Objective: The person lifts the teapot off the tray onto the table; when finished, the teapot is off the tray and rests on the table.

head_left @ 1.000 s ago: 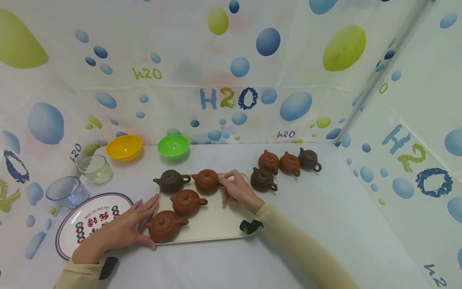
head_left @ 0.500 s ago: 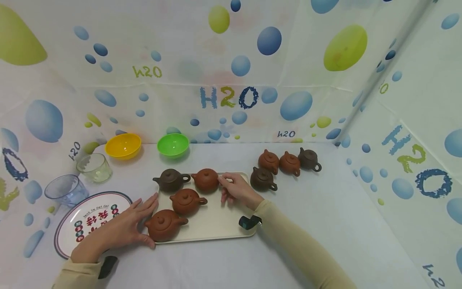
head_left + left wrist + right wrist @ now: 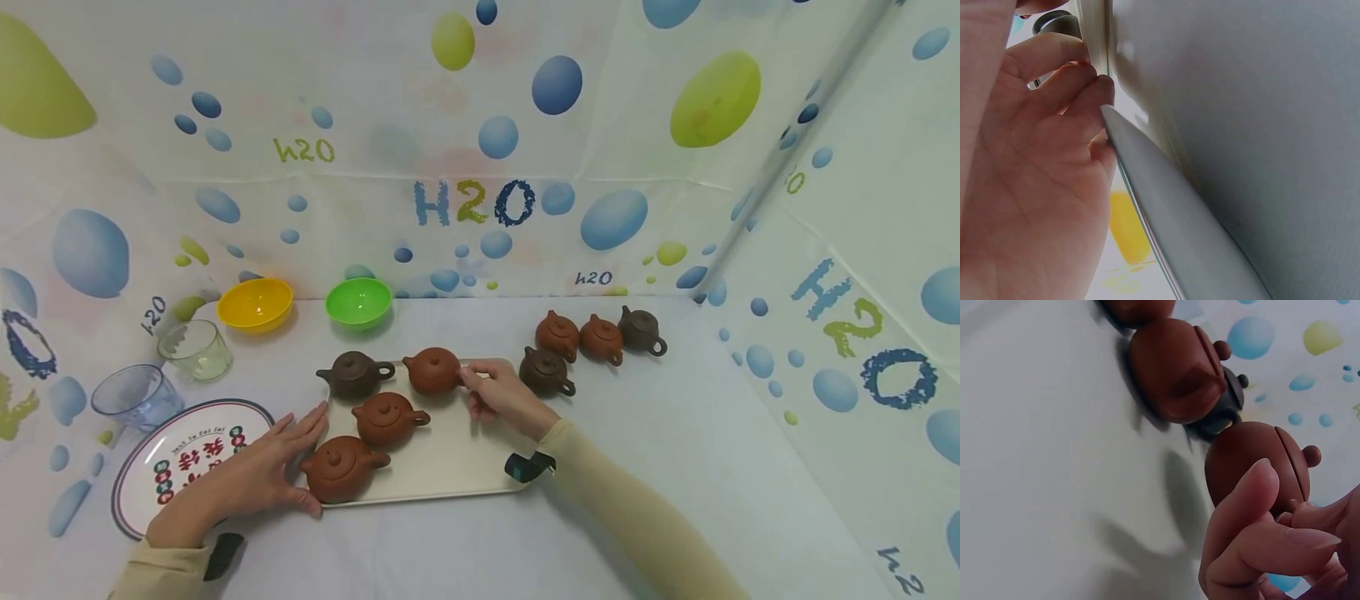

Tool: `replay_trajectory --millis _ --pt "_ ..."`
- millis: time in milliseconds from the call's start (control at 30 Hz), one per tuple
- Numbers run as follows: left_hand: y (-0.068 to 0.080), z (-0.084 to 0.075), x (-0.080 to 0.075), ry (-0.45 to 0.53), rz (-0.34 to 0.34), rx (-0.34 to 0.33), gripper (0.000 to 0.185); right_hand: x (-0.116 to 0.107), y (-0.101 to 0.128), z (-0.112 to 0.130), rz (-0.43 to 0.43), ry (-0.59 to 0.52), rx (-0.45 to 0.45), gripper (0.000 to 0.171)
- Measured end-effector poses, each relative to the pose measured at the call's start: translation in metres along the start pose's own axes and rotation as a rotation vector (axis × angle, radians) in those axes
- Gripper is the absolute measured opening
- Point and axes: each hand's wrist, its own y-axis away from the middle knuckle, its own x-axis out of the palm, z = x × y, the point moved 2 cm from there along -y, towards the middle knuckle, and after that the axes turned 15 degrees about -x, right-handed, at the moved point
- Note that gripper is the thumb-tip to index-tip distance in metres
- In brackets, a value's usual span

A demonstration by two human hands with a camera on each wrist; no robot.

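My right hand (image 3: 506,397) pinches the handle of a reddish-brown teapot (image 3: 434,371) over the back of a cream rectangular tray (image 3: 457,467). In the right wrist view, that teapot (image 3: 1250,459) hangs close over the tray, its shadow apart from it. On the tray's left side stand a dark brown teapot (image 3: 354,374) and two more reddish-brown ones, a middle teapot (image 3: 386,420) and a front teapot (image 3: 341,469). My left hand (image 3: 258,475) rests along the tray's left edge, fingers spread, thumb at the front corner. The left wrist view shows its palm (image 3: 1041,175).
A cluster of small brown teapots (image 3: 600,339) stands right of the tray. Left lie an oval plate (image 3: 225,408), partly under my left forearm, a blue glass (image 3: 138,398) and a clear glass (image 3: 197,350). A yellow bowl (image 3: 255,305) and a green bowl (image 3: 358,303) stand behind.
The right hand has shifted slightly to the right with the pinched teapot, opening a small gap from the dark teapot. The left hand and the tray have stayed put.
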Motion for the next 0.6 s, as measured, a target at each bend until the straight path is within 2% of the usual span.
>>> replay_trajectory --millis 200,433,600 --pt "0.000 0.000 0.001 -0.001 -0.002 -0.003 0.127 -0.011 0.025 0.009 0.018 0.013 0.024 0.034" --pt "0.000 0.001 0.001 -0.011 -0.016 0.004 0.128 -0.026 0.055 0.009 -0.014 0.009 0.062 0.033" --pt "0.000 0.000 0.000 -0.005 -0.013 0.002 0.129 -0.040 0.077 0.006 -0.016 0.021 0.052 0.033"
